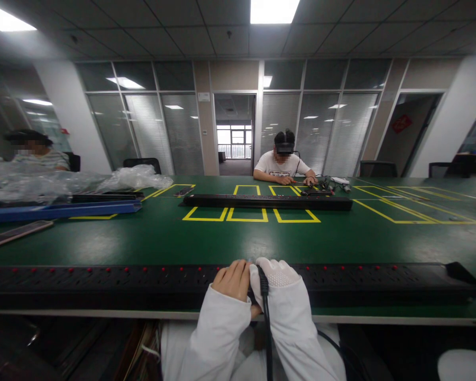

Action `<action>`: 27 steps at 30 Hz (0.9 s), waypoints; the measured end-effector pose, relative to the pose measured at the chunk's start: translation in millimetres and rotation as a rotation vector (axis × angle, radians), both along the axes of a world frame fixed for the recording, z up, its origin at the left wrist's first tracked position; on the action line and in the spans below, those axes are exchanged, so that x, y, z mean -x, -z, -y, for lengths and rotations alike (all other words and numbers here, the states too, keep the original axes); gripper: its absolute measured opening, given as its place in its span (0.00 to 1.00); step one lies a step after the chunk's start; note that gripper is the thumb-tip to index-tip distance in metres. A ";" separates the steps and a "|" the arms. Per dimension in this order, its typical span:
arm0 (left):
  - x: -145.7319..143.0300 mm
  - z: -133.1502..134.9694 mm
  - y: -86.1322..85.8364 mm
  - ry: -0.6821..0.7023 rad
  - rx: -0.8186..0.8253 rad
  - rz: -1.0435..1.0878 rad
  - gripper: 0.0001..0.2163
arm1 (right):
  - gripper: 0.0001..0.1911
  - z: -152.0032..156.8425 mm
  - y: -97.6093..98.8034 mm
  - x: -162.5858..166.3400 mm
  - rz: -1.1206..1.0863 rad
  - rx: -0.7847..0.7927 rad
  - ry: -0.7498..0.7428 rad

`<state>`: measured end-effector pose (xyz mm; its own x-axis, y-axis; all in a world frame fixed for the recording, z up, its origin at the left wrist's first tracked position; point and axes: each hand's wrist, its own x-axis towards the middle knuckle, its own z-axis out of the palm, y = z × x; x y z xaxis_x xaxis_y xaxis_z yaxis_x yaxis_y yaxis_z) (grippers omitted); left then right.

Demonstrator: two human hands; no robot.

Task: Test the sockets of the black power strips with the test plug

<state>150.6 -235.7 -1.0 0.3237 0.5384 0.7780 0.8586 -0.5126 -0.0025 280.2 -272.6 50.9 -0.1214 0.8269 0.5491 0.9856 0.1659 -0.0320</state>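
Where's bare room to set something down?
The green tabletop between the near long black strip and the far long black strip is bare except for yellow tape outlines. Crowded: left, with crumpled clear plastic and a long blue bar.

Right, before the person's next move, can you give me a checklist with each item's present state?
1. Hands gloved alike: not ok. The right hand wears a white dotted fabric glove; the left hand is bare.
2. Long black strip with round red dots lying on the green tabletop: ok.
3. That strip fully in view: not ok. It runs past the picture's left edge.
4. Firm grip on the round black cable beside the right thumb: cannot tell.
5. Second long black strip, farther back, apart from the near one: ok.
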 end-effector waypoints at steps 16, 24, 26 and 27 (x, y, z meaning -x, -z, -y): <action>0.4 2.0 -3.5 0.002 0.017 -0.015 0.28 | 0.19 -2.5 2.4 1.0 -0.007 -0.015 0.006; -0.4 2.0 -3.0 -0.001 0.008 0.005 0.28 | 0.19 -1.8 1.2 -0.6 -0.003 -0.005 0.003; -0.2 2.0 -2.9 0.005 0.013 0.004 0.29 | 0.19 -0.8 0.0 -1.2 -0.001 0.001 -0.001; -0.2 1.9 -2.9 0.009 0.014 0.002 0.29 | 0.19 -0.4 -0.6 -1.5 -0.001 0.004 -0.003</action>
